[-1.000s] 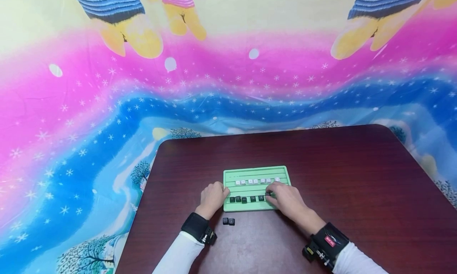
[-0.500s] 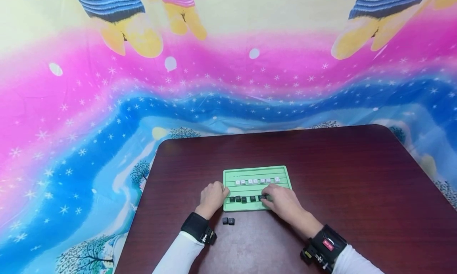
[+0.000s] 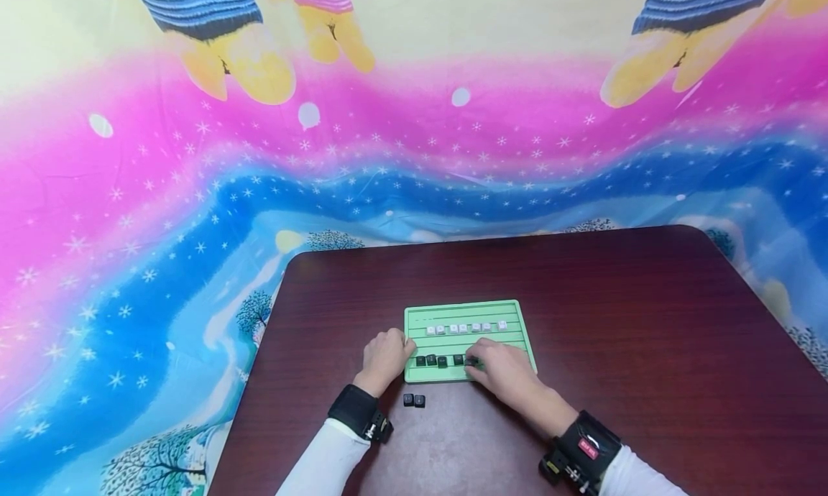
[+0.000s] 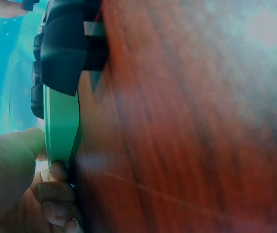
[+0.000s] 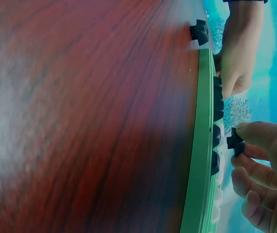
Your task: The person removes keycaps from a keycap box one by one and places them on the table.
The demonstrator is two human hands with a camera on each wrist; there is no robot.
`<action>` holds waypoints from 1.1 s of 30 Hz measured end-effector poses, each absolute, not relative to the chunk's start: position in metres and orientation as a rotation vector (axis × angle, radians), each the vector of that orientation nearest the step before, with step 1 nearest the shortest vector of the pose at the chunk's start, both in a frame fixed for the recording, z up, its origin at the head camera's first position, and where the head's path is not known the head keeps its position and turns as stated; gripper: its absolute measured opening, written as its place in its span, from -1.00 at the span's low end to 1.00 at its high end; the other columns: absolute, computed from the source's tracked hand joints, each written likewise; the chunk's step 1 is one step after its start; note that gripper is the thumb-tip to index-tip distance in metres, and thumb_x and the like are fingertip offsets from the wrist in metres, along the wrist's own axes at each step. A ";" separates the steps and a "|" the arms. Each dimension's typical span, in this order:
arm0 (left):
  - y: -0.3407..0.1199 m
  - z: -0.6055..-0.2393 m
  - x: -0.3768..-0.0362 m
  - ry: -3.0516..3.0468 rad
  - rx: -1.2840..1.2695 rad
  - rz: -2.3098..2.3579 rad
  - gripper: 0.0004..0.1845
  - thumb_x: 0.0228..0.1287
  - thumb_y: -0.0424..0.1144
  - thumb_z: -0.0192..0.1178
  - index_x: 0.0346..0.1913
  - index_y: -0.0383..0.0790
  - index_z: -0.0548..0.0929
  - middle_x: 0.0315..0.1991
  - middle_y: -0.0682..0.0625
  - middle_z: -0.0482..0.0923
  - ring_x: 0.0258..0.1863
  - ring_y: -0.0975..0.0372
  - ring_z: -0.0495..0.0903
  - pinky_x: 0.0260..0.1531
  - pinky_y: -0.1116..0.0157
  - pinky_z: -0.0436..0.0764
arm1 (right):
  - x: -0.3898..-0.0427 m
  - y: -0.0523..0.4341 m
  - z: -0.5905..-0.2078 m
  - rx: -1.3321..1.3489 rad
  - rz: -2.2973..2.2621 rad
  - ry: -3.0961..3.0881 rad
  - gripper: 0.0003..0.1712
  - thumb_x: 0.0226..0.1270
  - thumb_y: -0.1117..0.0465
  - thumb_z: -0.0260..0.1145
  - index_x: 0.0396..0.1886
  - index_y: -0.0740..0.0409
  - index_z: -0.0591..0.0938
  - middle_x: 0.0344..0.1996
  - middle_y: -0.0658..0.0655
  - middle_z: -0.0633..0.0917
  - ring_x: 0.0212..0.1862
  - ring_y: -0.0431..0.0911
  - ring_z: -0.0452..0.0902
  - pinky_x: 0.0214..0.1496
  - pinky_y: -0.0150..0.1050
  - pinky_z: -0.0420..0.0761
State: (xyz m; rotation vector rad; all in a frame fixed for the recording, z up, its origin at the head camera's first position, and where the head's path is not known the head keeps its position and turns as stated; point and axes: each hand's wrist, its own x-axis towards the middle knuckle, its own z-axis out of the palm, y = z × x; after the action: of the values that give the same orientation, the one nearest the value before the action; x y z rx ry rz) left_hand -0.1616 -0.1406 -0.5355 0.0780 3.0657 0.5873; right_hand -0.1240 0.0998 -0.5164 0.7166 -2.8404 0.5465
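In the head view a pale green tray [image 3: 466, 378] with ridged rows lies on the table. My left hand [image 3: 386, 357] grips its left edge, thumb on top and fingers curled beneath in the left wrist view. Between thumb and fingertip my right hand [image 3: 507, 366] pinches a black keycap [image 5: 236, 141], held just above the tray's front row and apart from it. Several black keycaps [image 3: 443, 362] sit in that row, partly covered by the right hand. Farther back, several white keycaps [image 3: 458, 328] form another row.
Two loose black keycaps [image 3: 414, 400] lie side by side on the brown table [image 3: 621, 323], in front of the tray. A patterned cloth [image 3: 401, 144] hangs behind the table. Both wrists wear black straps with cameras.
My right hand has moved left along the front row, carrying the pinched keycap. The white keycap at the right end is now uncovered. The left hand and tray have stayed put.
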 end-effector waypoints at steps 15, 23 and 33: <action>-0.140 -0.537 -0.161 3.080 0.096 0.584 -0.44 0.35 -0.17 0.10 -0.77 0.00 0.08 -0.77 0.20 -0.11 -0.76 0.30 -0.08 -0.71 0.35 -0.03 | -0.114 0.083 -0.518 0.786 0.608 -2.813 -0.83 0.14 0.05 0.53 -0.29 -0.07 0.76 -0.36 -0.13 0.72 -0.36 -0.23 0.67 -0.41 -0.33 0.57; -0.140 -0.535 -0.161 3.084 0.100 0.590 -0.43 0.35 -0.19 0.11 -0.77 -0.01 0.09 -0.77 0.20 -0.11 -0.77 0.30 -0.08 -0.72 0.35 -0.04 | -0.108 0.072 -0.521 0.754 0.594 -2.801 -0.83 0.12 0.05 0.55 -0.34 -0.07 0.74 -0.40 -0.15 0.71 -0.40 -0.27 0.64 -0.44 -0.36 0.55; -0.141 -0.535 -0.162 3.073 0.055 0.575 -0.45 0.36 -0.15 0.12 -0.77 -0.01 0.13 -0.76 0.18 -0.05 -0.76 0.28 0.00 -0.69 0.32 0.03 | -0.100 0.060 -0.524 0.834 0.585 -2.831 -0.81 0.17 0.02 0.51 -0.29 -0.04 0.75 -0.39 -0.12 0.69 -0.39 -0.25 0.62 -0.44 -0.35 0.53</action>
State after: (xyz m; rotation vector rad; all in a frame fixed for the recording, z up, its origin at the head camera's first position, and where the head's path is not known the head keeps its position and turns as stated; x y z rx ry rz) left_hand -0.1622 -0.1408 -0.5346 0.0555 3.0730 0.5747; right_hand -0.1004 0.0596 -0.5240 0.8342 -2.8311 0.5848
